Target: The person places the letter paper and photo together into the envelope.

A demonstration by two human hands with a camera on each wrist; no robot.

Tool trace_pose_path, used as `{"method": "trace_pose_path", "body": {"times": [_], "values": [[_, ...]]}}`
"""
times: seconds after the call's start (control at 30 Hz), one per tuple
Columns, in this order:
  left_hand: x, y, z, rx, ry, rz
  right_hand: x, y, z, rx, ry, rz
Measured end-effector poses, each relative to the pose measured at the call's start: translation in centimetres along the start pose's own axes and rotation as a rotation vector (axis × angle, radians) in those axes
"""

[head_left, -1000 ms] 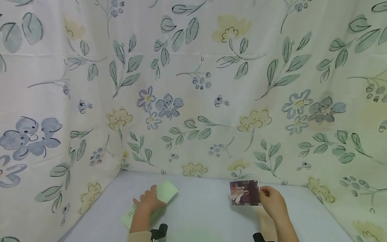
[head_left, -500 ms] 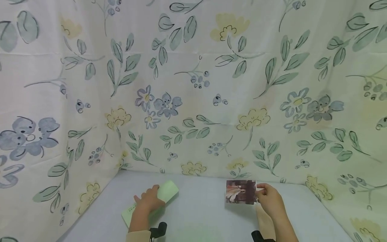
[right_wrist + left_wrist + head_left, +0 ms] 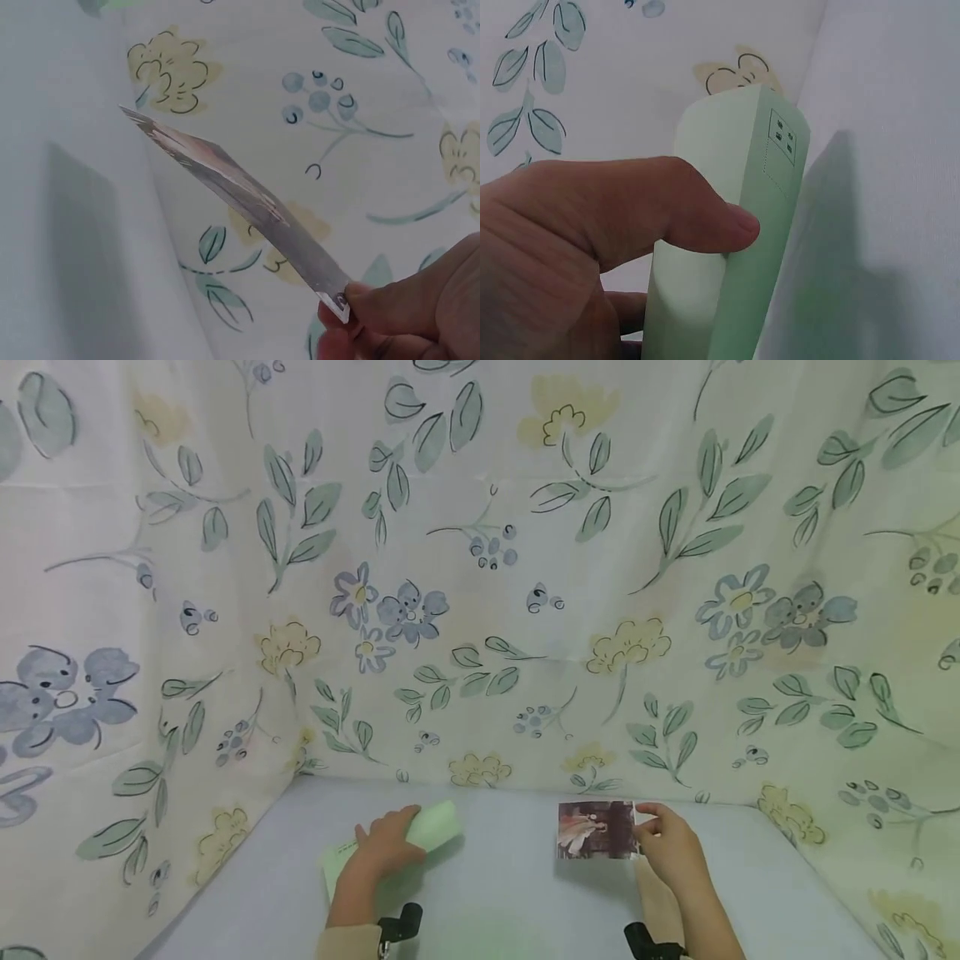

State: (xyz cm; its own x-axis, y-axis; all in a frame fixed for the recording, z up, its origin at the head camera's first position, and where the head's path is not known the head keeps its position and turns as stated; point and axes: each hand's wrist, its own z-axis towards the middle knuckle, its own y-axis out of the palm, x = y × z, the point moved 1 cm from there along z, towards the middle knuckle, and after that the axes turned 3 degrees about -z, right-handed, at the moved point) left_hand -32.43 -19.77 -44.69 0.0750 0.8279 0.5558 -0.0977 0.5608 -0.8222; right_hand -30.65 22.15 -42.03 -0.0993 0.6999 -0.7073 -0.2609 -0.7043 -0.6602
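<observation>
In the head view my left hand [image 3: 386, 846] grips a light green envelope [image 3: 441, 827] across its middle. The left wrist view shows my thumb pressed against the bent envelope [image 3: 769, 195], whose face has a small printed box with characters near one corner. Farther right, the fingertips of my right hand [image 3: 670, 843] pinch a photo print [image 3: 596, 831] by its right edge. Its dark picture includes a pale, gown-like shape. Seen nearly edge-on in the right wrist view, the photo print [image 3: 259, 210] is slightly curved and held up off the white surface.
A white tabletop [image 3: 510, 893] lies below both hands and casts back their shadows. Behind it and along the sides hangs a curtain [image 3: 480, 610] printed with leaves and flowers. Black wrist mounts [image 3: 401, 922] show at the bottom edge.
My left hand has moved slightly right and up with the envelope, which now bends more. The photo print has shifted a little to the left in my right hand.
</observation>
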Motion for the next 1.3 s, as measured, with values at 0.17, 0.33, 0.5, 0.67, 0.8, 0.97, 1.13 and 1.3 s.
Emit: {"method": "trace_pose_path", "body": {"times": [0.17, 0.33, 0.5, 0.67, 0.8, 0.97, 1.13, 1.3], "values": [[1.2, 0.0, 0.1, 0.010, 0.018, 0.004, -0.1, 0.2, 0.2, 0.002, 0.025, 0.014], [1.0, 0.0, 0.5, -0.006, -0.018, 0.022, -0.5, 0.4, 0.4, -0.026, 0.018, 0.032], [-0.3, 0.5, 0.8, 0.006, -0.066, 0.093, -0.5, 0.5, 0.3, -0.056, -0.010, 0.024], [-1.5, 1.0, 0.7, 0.040, -0.095, 0.112, -0.5, 0.3, 0.0, -0.062, -0.013, 0.012], [-1.6, 0.4, 1.4, 0.063, -0.116, 0.111, -1.2, 0.3, 0.6, -0.014, -0.031, -0.032], [-0.8, -0.4, 2.2, 0.084, -0.106, 0.095, -1.8, -0.2, 1.0, 0.043, -0.067, -0.032], [-0.5, 0.2, 2.4, 0.060, -0.071, 0.072, -1.7, -0.1, 0.6, 0.031, -0.037, -0.002], [-0.1, 0.4, 2.1, 0.042, -0.013, 0.028, -1.7, 0.7, 0.5, 0.024, -0.007, 0.056]]}}
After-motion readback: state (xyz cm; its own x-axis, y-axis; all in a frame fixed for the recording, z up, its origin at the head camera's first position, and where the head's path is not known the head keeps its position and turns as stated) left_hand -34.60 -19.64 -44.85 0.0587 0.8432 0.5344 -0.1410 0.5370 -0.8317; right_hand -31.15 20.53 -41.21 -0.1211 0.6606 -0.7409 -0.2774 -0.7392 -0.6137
